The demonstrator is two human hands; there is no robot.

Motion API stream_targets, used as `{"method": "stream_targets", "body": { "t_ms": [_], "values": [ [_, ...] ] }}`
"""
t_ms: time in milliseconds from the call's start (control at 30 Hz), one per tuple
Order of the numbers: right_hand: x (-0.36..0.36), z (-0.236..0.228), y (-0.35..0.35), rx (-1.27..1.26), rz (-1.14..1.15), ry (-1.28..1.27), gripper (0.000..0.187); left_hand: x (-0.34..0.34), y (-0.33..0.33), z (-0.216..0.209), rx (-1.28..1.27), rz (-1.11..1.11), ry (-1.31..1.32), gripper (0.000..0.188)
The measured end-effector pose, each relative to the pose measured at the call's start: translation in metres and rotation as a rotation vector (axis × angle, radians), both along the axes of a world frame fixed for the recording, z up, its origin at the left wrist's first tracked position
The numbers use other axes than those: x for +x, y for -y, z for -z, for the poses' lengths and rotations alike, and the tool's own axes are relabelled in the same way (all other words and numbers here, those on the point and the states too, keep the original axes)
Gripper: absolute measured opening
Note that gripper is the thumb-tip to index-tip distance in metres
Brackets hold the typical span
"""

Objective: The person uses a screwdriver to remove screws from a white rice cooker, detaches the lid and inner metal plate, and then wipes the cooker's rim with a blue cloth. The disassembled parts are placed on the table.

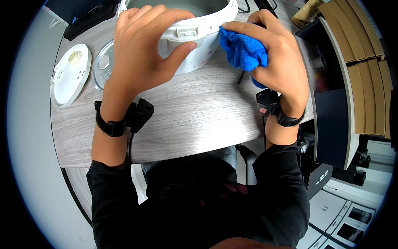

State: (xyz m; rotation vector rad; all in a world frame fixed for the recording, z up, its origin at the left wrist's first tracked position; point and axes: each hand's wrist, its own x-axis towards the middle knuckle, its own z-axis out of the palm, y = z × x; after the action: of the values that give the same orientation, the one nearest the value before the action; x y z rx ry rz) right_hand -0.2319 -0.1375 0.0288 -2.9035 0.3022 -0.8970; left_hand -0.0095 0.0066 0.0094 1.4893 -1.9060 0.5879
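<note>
A white, round appliance that looks like a rice cooker stands open at the far edge of the view, with a grey inside and a latch on its front. My left hand grips its near rim, fingers over the edge and thumb by the latch. Bunched in my right hand is a blue cloth, its edge against the right side of the rim. To the left lie a white lid-like part with a pale round knob and a clear, rounded cover, partly hidden behind my left wrist.
Everything stands on a grey wood-grain table. A black device sits at the far left. On the right are a dark-fronted cabinet, brown boxes and a beige rolled object. Black cables lie behind the appliance.
</note>
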Motion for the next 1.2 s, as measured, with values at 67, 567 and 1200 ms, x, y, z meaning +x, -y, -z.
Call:
{"method": "stream_targets", "body": {
  "t_ms": [67, 567, 1200],
  "values": [
    [0.002, -0.001, -0.002, 0.010, -0.024, 0.017, 0.060, -0.001, 0.000, -0.001, 0.019, -0.014, -0.007, 0.036],
    [0.008, 0.001, -0.007, 0.063, -0.081, 0.006, 0.062, 0.000, -0.001, 0.001, 0.023, -0.021, -0.005, 0.034],
    [0.008, -0.025, -0.022, 0.332, -0.005, 0.022, 0.056, -0.001, 0.000, 0.001, 0.001, -0.026, -0.001, 0.034]
  ]
}}
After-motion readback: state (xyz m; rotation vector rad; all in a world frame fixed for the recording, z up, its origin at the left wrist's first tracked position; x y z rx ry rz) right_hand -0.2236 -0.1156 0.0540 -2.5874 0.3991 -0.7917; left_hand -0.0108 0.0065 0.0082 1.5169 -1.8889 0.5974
